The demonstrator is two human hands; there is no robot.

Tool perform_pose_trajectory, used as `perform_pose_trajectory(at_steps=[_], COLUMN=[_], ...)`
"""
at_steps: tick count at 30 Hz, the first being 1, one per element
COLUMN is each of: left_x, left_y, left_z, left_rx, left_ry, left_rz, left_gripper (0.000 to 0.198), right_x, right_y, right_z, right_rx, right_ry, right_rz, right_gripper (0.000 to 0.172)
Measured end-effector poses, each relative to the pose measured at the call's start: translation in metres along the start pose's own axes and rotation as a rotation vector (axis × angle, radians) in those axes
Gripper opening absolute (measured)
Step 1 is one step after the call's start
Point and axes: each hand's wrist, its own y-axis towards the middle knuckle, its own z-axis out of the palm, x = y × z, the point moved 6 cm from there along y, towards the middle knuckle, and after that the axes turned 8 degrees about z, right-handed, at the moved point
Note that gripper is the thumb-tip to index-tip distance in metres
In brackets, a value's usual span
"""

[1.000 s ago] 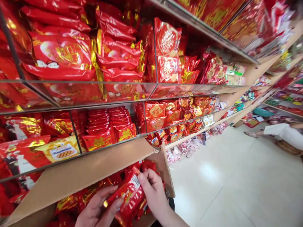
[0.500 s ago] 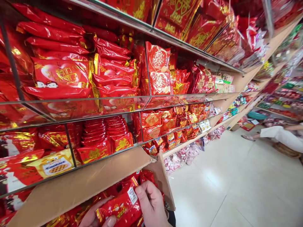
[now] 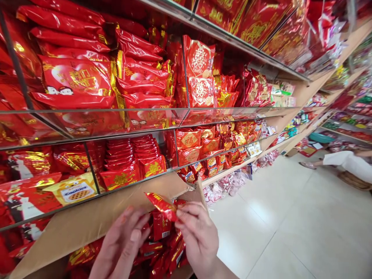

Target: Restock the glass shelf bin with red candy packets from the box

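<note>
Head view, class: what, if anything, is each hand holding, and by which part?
The right hand pinches a red packet by one end, the end toward the right of the picture; the left hand holds nothing visible.

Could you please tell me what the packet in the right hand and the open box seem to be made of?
Packet: probably plastic film, glossy red and gold, given its glints and creases.
Box: likely cardboard, matte brown, judging by its plain, stiff-looking panels.

Glossy plastic packet (image 3: 161,205), matt cardboard box (image 3: 93,217)
</note>
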Motion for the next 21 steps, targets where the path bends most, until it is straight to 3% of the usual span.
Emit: perform_pose_trajectory(at_steps=[4,6,8,10,12,14,16,19,21], left_x=[0.013,0.01,0.004,0.001,0.004,0.014,0.03,0.048,0.045], left_y=[-0.013,-0.013,-0.01,-0.007,-0.004,-0.002,0.001,0.002,0.005], left_z=[0.014,0.012,0.011,0.01,0.009,0.005,-0.005,-0.016,-0.021], left_rx=[-0.026,-0.087,-0.08,-0.048,0.004,0.025,-0.003,-0.011,0.031], left_ry=[-0.35,-0.323,-0.249,-0.201,-0.193,-0.189,-0.178,-0.13,0.031], left_rz=[-0.29,-0.278,-0.224,-0.188,-0.176,-0.187,-0.197,-0.2,-0.143], left_gripper=[0.079,0.076,0.071,0.065,0.061,0.061,0.067,0.075,0.075], right_x=[0.016,0.017,0.015,0.007,-0.01,-0.029,-0.04,-0.043,-0.045], right_y=[-0.017,-0.026,-0.026,-0.019,-0.013,-0.016,-0.026,-0.034,-0.031], right_z=[0.02,0.027,0.024,0.015,0.009,0.016,0.032,0.044,0.041], right_rx=[0.249,0.374,0.377,0.275,0.204,0.244,0.31,0.296,0.276], right_ry=[-0.18,-0.184,-0.12,-0.064,0.008,0.195,0.452,0.674,0.65], right_rz=[-0.268,-0.308,-0.265,-0.106,0.177,0.503,0.739,0.832,0.837], right_gripper=[0.055,0.053,0.047,0.039,0.031,0.027,0.029,0.03,0.027])
